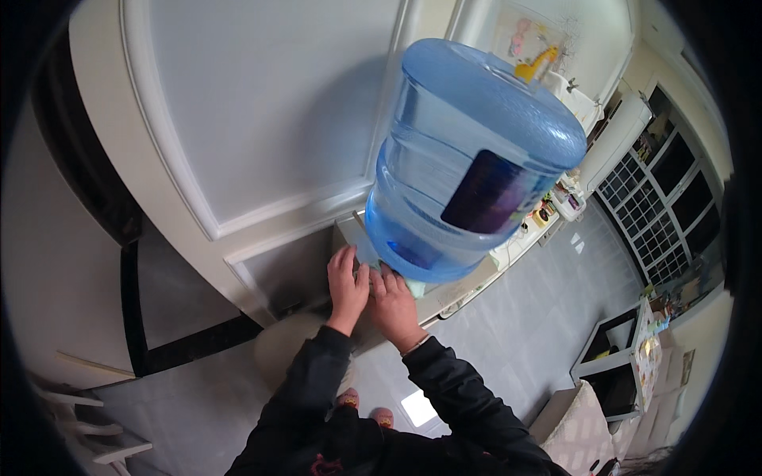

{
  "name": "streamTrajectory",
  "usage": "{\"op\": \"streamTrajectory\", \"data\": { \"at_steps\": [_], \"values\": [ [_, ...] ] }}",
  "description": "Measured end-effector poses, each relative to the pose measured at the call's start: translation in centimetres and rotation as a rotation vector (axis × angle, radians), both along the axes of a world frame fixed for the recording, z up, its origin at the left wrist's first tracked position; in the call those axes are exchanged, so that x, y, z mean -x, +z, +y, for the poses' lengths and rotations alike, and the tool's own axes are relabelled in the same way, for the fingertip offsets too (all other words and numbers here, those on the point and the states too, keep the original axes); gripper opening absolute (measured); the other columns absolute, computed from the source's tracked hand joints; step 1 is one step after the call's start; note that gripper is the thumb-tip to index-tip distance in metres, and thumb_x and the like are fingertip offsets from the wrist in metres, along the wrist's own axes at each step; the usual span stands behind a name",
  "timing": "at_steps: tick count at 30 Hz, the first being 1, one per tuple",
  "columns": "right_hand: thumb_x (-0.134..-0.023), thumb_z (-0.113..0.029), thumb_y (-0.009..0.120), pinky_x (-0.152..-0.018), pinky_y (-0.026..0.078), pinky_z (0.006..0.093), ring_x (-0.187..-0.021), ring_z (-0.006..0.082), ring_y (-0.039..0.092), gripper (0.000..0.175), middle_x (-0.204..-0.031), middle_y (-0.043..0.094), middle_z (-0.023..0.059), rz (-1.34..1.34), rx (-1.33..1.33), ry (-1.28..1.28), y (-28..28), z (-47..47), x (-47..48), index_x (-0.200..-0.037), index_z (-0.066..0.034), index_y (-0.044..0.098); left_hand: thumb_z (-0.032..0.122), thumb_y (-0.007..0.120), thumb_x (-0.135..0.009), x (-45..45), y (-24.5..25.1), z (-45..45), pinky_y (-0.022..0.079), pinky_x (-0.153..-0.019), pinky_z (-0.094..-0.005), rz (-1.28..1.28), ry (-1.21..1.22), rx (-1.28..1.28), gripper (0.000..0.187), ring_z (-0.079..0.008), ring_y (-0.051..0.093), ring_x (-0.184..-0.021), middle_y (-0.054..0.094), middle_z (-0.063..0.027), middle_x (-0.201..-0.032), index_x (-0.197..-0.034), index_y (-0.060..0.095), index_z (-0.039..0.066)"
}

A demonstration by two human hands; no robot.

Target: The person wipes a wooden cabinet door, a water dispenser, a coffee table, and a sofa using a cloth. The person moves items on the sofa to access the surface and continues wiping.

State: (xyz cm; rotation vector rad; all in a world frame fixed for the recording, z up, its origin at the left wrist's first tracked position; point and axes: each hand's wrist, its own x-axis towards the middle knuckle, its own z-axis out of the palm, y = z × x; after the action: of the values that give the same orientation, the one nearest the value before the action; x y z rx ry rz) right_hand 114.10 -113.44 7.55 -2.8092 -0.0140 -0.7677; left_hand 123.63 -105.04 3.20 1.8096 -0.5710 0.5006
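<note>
A large blue water-cooler bottle (452, 166) with a dark label stands upside down on a pale water dispenser (351, 229). My left hand (348, 288) is at the dispenser's top, close to the bottle's lower end, its fingers bent. Just beside it, my right hand (394, 303) lies over a pale green cloth (417, 288), which pokes out past the fingers below the bottle. The bottle's neck is out of sight, and the hands cover most of the cloth. What the left fingertips touch is hard to make out.
A panelled white door or wall (268, 107) rises behind the dispenser. A rounded beige object (292, 348) stands by my feet. To the right a long white cabinet (506, 256) carries small items. A TV-like cabinet (613, 357) and a covered seat (577, 416) are farther right.
</note>
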Motion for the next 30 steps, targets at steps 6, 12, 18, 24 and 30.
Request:
{"op": "streamTrajectory", "data": {
  "at_steps": [6,12,18,24,30],
  "values": [
    [-0.080,-0.007,0.059,-0.101,0.044,0.0451,-0.121,0.0396,0.052,0.048,-0.135,0.050,0.0221,0.050,0.030,-0.041,-0.1,0.3,-4.0,-0.128,-0.0017,0.051,0.025,0.068,-0.084,-9.4,-1.2,-3.0,0.042,-0.102,-0.0454,-0.007,0.068,-0.186,0.056,-0.0389,0.050,-0.120,0.055,-0.0218,-0.127,-0.131,0.051,0.000],
    [-0.080,-0.006,0.058,-0.102,0.043,0.0457,-0.125,0.0382,0.049,0.045,-0.137,0.049,0.0197,0.063,-0.022,-0.027,0.0,0.2,-5.0,-0.125,-0.0056,0.053,0.032,0.068,-0.081,-12.8,-0.2,-3.8,0.049,-0.092,-0.0448,0.147,-0.061,-0.451,0.047,-0.0353,0.058,-0.107,0.062,-0.0130,-0.116,-0.121,0.061,0.010],
    [-0.080,-0.005,0.054,-0.107,0.036,0.0484,-0.130,0.0409,0.044,0.048,-0.144,0.043,0.0221,0.119,-0.084,-0.002,0.3,0.2,-5.6,-0.128,-0.0033,0.053,0.034,0.067,-0.081,-12.9,0.5,-4.0,0.049,-0.090,-0.0445,0.188,-0.097,-0.392,0.043,-0.0343,0.059,-0.105,0.067,-0.0102,-0.108,-0.118,0.064,0.013],
    [-0.080,-0.004,0.057,-0.102,0.040,0.0473,-0.124,0.0409,0.047,0.045,-0.137,0.046,0.0217,0.077,-0.040,-0.020,0.5,0.3,-6.5,-0.125,-0.0030,0.053,0.029,0.064,-0.082,-13.3,1.8,-4.7,0.051,-0.087,-0.0452,0.255,-0.061,-0.445,0.034,-0.0347,0.063,-0.098,0.070,-0.0132,-0.102,-0.111,0.068,0.012],
    [-0.081,-0.004,0.057,-0.103,0.040,0.0484,-0.125,0.0429,0.046,0.048,-0.138,0.044,0.0235,0.065,-0.034,-0.017,0.1,0.4,-7.2,-0.128,-0.0011,0.051,0.029,0.062,-0.083,-13.5,2.1,-4.8,0.053,-0.084,-0.0482,0.296,-0.054,-0.484,0.034,-0.0364,0.066,-0.097,0.070,-0.0169,-0.098,-0.110,0.068,0.010]
  ]
}}
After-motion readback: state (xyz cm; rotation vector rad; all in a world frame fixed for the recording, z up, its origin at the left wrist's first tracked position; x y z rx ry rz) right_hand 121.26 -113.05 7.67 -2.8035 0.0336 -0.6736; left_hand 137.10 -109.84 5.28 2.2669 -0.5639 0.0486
